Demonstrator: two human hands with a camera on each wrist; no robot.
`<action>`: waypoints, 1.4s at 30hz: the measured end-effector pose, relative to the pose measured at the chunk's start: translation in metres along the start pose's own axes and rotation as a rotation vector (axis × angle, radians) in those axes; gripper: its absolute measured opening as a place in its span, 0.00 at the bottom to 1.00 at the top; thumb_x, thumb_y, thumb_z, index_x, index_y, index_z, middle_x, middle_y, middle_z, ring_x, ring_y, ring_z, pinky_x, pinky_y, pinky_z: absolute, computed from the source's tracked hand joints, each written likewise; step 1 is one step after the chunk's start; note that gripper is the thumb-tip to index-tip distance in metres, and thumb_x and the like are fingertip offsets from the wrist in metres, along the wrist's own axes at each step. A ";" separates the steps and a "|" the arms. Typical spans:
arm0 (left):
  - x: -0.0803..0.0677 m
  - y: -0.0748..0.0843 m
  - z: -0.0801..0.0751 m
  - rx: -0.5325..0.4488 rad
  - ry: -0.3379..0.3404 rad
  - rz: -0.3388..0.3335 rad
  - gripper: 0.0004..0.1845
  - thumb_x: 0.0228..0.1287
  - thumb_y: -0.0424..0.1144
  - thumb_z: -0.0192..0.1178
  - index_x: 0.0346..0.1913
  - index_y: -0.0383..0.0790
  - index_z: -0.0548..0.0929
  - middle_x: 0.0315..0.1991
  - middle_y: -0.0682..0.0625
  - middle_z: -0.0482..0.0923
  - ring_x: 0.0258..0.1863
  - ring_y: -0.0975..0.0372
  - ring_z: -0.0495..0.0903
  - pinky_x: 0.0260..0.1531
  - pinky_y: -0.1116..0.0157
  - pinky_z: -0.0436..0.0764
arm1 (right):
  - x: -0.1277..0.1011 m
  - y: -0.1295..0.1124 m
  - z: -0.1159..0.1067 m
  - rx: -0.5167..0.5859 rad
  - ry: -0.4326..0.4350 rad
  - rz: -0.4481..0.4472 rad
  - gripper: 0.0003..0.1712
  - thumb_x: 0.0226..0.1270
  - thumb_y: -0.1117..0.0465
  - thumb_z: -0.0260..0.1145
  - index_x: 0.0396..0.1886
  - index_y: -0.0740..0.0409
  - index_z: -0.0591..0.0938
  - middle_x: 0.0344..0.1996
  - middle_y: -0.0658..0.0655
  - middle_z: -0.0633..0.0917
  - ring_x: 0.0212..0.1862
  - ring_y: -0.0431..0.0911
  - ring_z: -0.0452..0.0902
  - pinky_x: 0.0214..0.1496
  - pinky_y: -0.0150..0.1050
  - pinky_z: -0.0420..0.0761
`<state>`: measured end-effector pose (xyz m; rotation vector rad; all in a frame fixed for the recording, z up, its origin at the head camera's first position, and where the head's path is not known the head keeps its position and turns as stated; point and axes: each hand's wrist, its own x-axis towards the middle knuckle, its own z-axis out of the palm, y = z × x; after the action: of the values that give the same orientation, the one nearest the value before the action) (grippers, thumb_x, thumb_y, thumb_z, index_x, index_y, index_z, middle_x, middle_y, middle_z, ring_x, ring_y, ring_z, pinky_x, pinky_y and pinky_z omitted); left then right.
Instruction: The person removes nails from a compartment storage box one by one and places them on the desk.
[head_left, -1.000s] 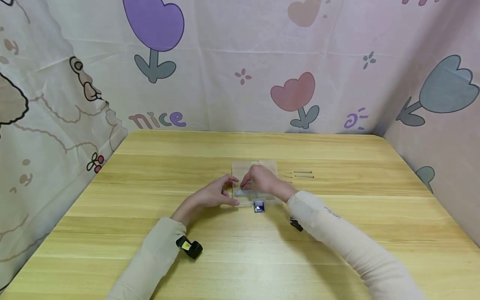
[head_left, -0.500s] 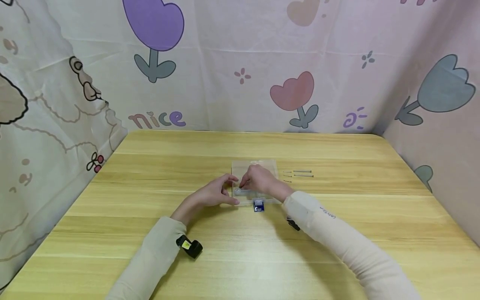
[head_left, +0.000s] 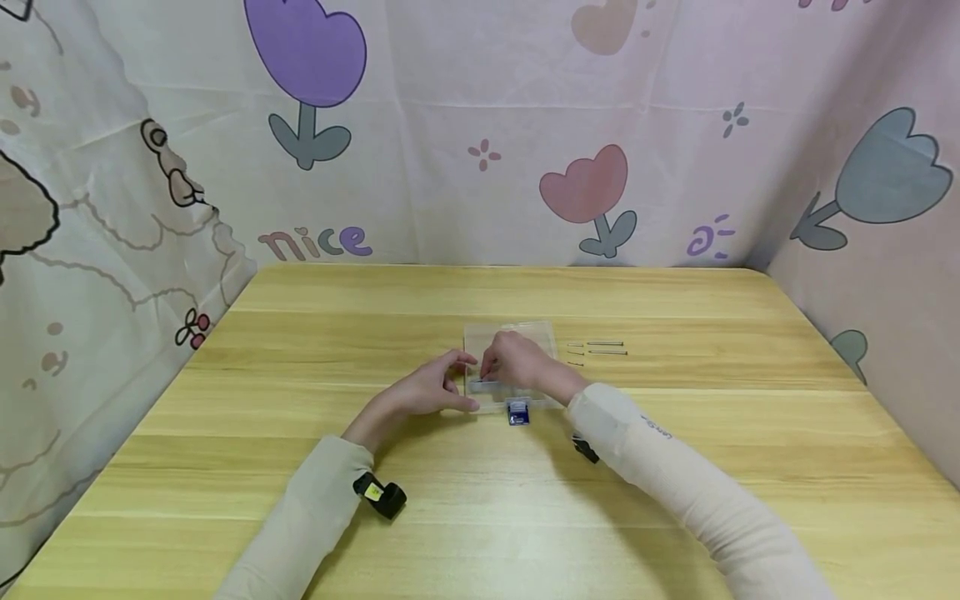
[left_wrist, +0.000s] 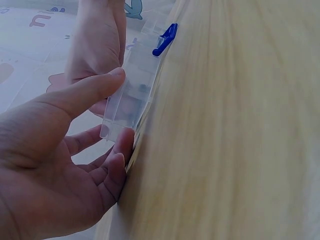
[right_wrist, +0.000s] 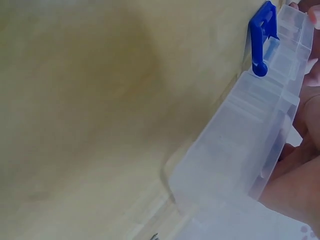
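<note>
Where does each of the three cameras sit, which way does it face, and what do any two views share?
Head: worn high, looking forward and down at the wooden table; shows both sleeved arms, left hand and right hand at the clear plastic box.
Left wrist: low by the tabletop, facing along the box; shows left-hand fingers.
Right wrist: close over the box; shows fingertips.
Shared: all three show the blue latch.

The right hand (head_left: 517,361) covers most of the clear box (head_left: 546,335); whatever its fingertips pinch there is too small to tell.
</note>
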<state>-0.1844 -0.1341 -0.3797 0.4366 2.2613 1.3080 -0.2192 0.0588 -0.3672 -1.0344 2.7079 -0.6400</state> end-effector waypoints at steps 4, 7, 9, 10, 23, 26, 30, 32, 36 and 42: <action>0.001 -0.001 0.000 -0.003 0.001 0.004 0.36 0.58 0.35 0.70 0.67 0.38 0.64 0.64 0.39 0.63 0.28 0.59 0.69 0.25 0.66 0.69 | 0.000 0.002 0.001 0.018 0.000 -0.005 0.03 0.58 0.71 0.70 0.29 0.60 0.88 0.27 0.52 0.86 0.37 0.46 0.82 0.47 0.38 0.79; 0.002 -0.002 0.000 -0.001 0.003 0.005 0.36 0.57 0.35 0.70 0.67 0.38 0.64 0.64 0.39 0.63 0.28 0.60 0.69 0.24 0.66 0.69 | -0.001 0.002 0.000 0.031 -0.001 -0.019 0.03 0.58 0.71 0.70 0.29 0.61 0.88 0.27 0.52 0.86 0.36 0.45 0.82 0.47 0.38 0.79; 0.002 -0.002 0.000 0.003 0.006 0.001 0.36 0.57 0.35 0.71 0.67 0.38 0.65 0.64 0.39 0.64 0.28 0.60 0.69 0.24 0.67 0.69 | -0.002 0.002 -0.001 0.038 0.004 -0.041 0.03 0.58 0.71 0.70 0.29 0.62 0.88 0.27 0.52 0.86 0.35 0.45 0.82 0.47 0.38 0.79; 0.002 -0.002 0.000 0.005 0.007 0.000 0.36 0.57 0.35 0.71 0.67 0.38 0.65 0.63 0.39 0.64 0.28 0.60 0.69 0.24 0.67 0.69 | -0.002 0.003 -0.001 0.042 0.007 -0.052 0.03 0.58 0.71 0.70 0.29 0.62 0.88 0.27 0.52 0.86 0.35 0.45 0.82 0.47 0.38 0.79; 0.002 -0.003 0.001 0.022 0.009 0.015 0.36 0.57 0.35 0.71 0.66 0.38 0.65 0.63 0.39 0.65 0.29 0.59 0.70 0.26 0.66 0.70 | -0.008 0.005 -0.008 0.179 -0.015 0.008 0.03 0.64 0.65 0.67 0.32 0.61 0.86 0.30 0.50 0.85 0.33 0.41 0.77 0.40 0.35 0.76; 0.002 -0.003 0.001 0.027 0.012 0.014 0.37 0.56 0.36 0.71 0.66 0.38 0.65 0.62 0.40 0.66 0.29 0.59 0.71 0.25 0.66 0.70 | -0.010 0.007 -0.011 0.181 -0.010 0.005 0.04 0.65 0.64 0.67 0.33 0.60 0.85 0.29 0.50 0.84 0.32 0.40 0.75 0.38 0.35 0.75; 0.002 -0.004 0.001 0.033 0.015 0.016 0.37 0.56 0.35 0.71 0.66 0.38 0.65 0.61 0.41 0.67 0.29 0.59 0.71 0.25 0.66 0.70 | -0.012 0.008 -0.015 0.173 0.009 -0.023 0.04 0.66 0.64 0.66 0.33 0.60 0.84 0.28 0.50 0.82 0.31 0.40 0.72 0.36 0.35 0.74; 0.002 -0.003 0.001 0.029 0.017 0.011 0.36 0.56 0.35 0.71 0.66 0.39 0.65 0.61 0.41 0.67 0.29 0.59 0.70 0.25 0.67 0.70 | -0.014 0.010 -0.016 0.167 0.021 -0.032 0.04 0.66 0.65 0.65 0.34 0.61 0.83 0.28 0.50 0.82 0.30 0.41 0.72 0.36 0.35 0.74; 0.002 -0.003 0.002 0.020 0.015 0.004 0.36 0.56 0.35 0.71 0.66 0.39 0.65 0.61 0.41 0.66 0.29 0.60 0.70 0.25 0.67 0.70 | -0.017 0.013 -0.019 0.154 0.043 -0.021 0.03 0.67 0.67 0.63 0.35 0.62 0.82 0.29 0.51 0.83 0.31 0.42 0.75 0.38 0.36 0.77; 0.001 -0.002 0.003 0.008 0.028 -0.008 0.36 0.55 0.35 0.72 0.65 0.40 0.66 0.61 0.41 0.66 0.28 0.60 0.70 0.25 0.67 0.69 | -0.023 0.018 -0.026 0.166 0.053 0.028 0.03 0.68 0.69 0.63 0.35 0.63 0.82 0.29 0.53 0.83 0.33 0.43 0.76 0.41 0.39 0.77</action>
<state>-0.1840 -0.1324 -0.3832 0.4146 2.2896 1.3093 -0.2207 0.0946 -0.3514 -0.9494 2.6540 -0.8825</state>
